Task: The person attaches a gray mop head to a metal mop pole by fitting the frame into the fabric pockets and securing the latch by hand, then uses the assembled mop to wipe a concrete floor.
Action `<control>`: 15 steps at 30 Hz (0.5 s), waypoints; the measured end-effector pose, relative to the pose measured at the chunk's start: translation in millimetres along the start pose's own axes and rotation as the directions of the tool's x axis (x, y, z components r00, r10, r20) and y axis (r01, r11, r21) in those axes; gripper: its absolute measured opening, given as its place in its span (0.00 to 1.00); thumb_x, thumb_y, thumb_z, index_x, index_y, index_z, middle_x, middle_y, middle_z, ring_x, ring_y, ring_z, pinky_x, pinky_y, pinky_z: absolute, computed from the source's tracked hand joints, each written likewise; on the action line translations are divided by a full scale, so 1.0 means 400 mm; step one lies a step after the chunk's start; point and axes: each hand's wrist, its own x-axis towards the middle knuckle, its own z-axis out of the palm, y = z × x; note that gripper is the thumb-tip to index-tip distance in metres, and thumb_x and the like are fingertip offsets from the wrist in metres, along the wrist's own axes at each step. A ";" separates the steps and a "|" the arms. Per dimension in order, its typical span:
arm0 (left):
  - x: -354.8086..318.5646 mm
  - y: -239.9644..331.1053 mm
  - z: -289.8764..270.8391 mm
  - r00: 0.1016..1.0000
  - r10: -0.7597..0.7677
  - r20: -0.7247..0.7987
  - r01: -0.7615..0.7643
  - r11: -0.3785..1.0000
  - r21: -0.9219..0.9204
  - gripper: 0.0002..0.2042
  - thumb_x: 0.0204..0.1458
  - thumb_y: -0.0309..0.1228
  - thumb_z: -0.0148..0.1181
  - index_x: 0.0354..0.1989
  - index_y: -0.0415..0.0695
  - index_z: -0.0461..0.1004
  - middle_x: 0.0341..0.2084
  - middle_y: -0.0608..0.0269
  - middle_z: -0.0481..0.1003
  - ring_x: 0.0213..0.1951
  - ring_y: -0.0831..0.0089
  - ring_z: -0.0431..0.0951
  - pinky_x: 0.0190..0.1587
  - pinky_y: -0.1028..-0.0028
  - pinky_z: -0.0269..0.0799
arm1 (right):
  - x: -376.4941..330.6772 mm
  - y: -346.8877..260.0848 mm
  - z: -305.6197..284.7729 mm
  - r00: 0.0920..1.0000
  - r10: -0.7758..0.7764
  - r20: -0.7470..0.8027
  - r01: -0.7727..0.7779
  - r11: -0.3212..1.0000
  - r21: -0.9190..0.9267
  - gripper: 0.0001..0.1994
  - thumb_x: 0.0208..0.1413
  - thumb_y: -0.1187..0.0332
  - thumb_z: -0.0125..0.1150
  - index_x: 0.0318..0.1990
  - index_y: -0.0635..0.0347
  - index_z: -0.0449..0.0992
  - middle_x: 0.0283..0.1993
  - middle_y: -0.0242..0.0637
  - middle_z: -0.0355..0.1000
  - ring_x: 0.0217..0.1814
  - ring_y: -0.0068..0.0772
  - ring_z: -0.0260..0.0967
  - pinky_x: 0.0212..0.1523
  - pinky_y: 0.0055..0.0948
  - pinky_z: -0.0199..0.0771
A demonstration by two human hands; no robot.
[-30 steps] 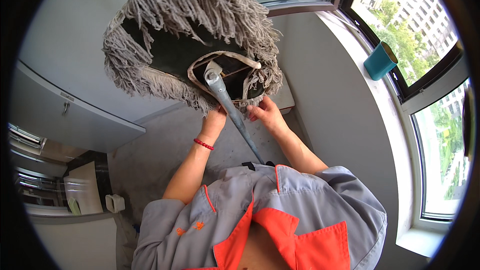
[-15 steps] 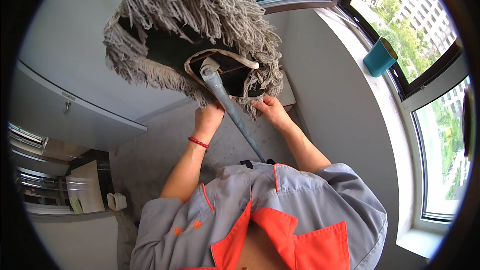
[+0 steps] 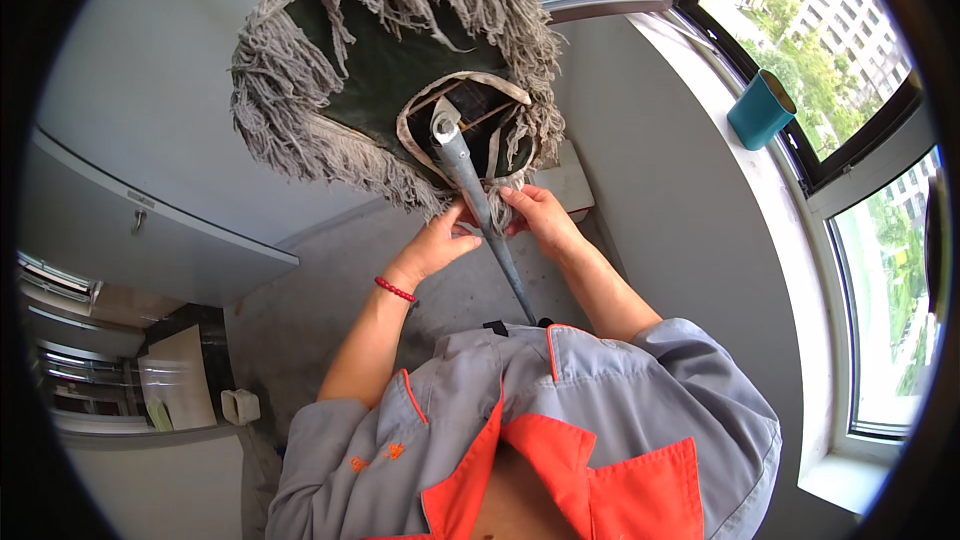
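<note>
A large flat mop is raised in front of me, its underside-out dark cloth mop head [image 3: 365, 80] ringed with shaggy grey yarn. Through the light-edged opening in the cloth, a frame and the joint of the grey metal mop handle [image 3: 487, 215] show. The handle slants down to my waist. My right hand [image 3: 543, 218] pinches the yarn edge of the mop head just right of the handle. Left of the handle, my left hand [image 3: 435, 243] has its thumb apart from its fingers, whose tips pass partly out of sight under the yarn edge. A red beaded bracelet [image 3: 395, 289] circles my left wrist.
A teal cup-like container [image 3: 762, 110] stands on the white window sill [image 3: 725, 90] at right. An open window sash [image 3: 600, 5] juts in at the top. At left is a grey panel with a hook [image 3: 137, 221]. A pale box [image 3: 565, 183] sits behind my right hand.
The mop head has shifted slightly right and tipped, baring more dark cloth and its opening. My left thumb has come into sight, apart from the fingers; my right hand stays at the yarn edge.
</note>
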 end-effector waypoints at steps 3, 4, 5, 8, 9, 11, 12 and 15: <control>0.027 0.023 0.017 0.994 -0.063 -0.090 0.046 0.983 -0.180 0.17 0.46 0.22 0.57 0.46 0.41 0.64 0.38 0.66 0.68 0.44 0.77 0.68 0.48 0.76 0.66 | 0.006 -0.001 -0.027 0.998 -0.053 0.019 0.054 0.997 -0.058 0.13 0.56 0.58 0.54 0.29 0.59 0.73 0.23 0.29 0.71 0.20 0.21 0.65 0.21 0.24 0.66; 0.036 0.027 0.021 0.990 -0.070 -0.122 0.051 0.988 -0.148 0.15 0.46 0.22 0.57 0.43 0.41 0.65 0.37 0.67 0.68 0.44 0.77 0.68 0.48 0.76 0.66 | 0.005 -0.005 -0.023 0.996 -0.090 -0.018 0.088 0.990 -0.111 0.13 0.55 0.58 0.55 0.28 0.59 0.73 0.21 0.31 0.71 0.18 0.23 0.65 0.20 0.25 0.65; 0.045 0.027 0.025 0.992 -0.031 -0.126 0.011 0.987 -0.158 0.13 0.46 0.23 0.58 0.40 0.41 0.65 0.35 0.68 0.67 0.42 0.77 0.68 0.46 0.77 0.66 | 0.006 -0.013 -0.017 0.990 -0.128 -0.052 0.118 0.979 -0.166 0.14 0.54 0.58 0.56 0.26 0.59 0.73 0.19 0.33 0.71 0.16 0.24 0.64 0.19 0.26 0.65; 0.056 0.016 0.030 0.986 0.069 -0.150 -0.096 0.979 -0.183 0.09 0.47 0.26 0.60 0.33 0.42 0.64 0.28 0.70 0.65 0.35 0.79 0.69 0.39 0.79 0.67 | 0.029 -0.072 -0.002 0.913 -0.394 -0.108 0.213 0.684 -0.697 0.16 0.53 0.59 0.58 0.21 0.63 0.72 0.14 0.33 0.66 0.16 0.25 0.63 0.18 0.30 0.61; 0.061 0.017 0.028 0.985 0.033 -0.168 -0.081 0.955 -0.285 0.07 0.46 0.27 0.60 0.30 0.41 0.68 0.34 0.65 0.68 0.38 0.77 0.69 0.44 0.75 0.66 | 0.055 -0.091 0.004 0.847 -0.520 -0.112 0.237 0.558 -0.795 0.18 0.51 0.59 0.60 0.19 0.64 0.71 0.11 0.39 0.62 0.15 0.27 0.61 0.19 0.32 0.60; 0.072 0.013 0.019 0.980 0.177 -0.093 -0.172 0.983 0.058 0.09 0.44 0.28 0.59 0.34 0.41 0.70 0.36 0.61 0.70 0.44 0.73 0.69 0.50 0.70 0.63 | 0.092 -0.087 -0.008 0.817 -0.545 -0.189 0.204 0.580 -0.789 0.18 0.50 0.58 0.61 0.19 0.64 0.71 0.12 0.40 0.62 0.15 0.28 0.60 0.19 0.32 0.60; 0.068 0.014 0.019 0.983 0.161 -0.088 -0.155 0.985 0.071 0.08 0.43 0.28 0.59 0.32 0.41 0.71 0.36 0.60 0.72 0.46 0.71 0.68 0.52 0.70 0.61 | 0.106 -0.081 -0.005 0.800 -0.555 -0.225 0.189 0.591 -0.784 0.18 0.49 0.57 0.61 0.19 0.64 0.71 0.12 0.40 0.62 0.15 0.28 0.59 0.19 0.32 0.59; 0.052 0.023 0.019 0.996 0.067 -0.063 -0.063 0.996 0.058 0.05 0.42 0.29 0.58 0.26 0.41 0.75 0.36 0.58 0.75 0.51 0.68 0.66 0.56 0.70 0.57 | 0.116 -0.067 0.015 0.858 -0.420 -0.295 0.114 0.716 -0.689 0.20 0.47 0.57 0.64 0.17 0.64 0.68 0.12 0.33 0.62 0.16 0.24 0.57 0.19 0.30 0.59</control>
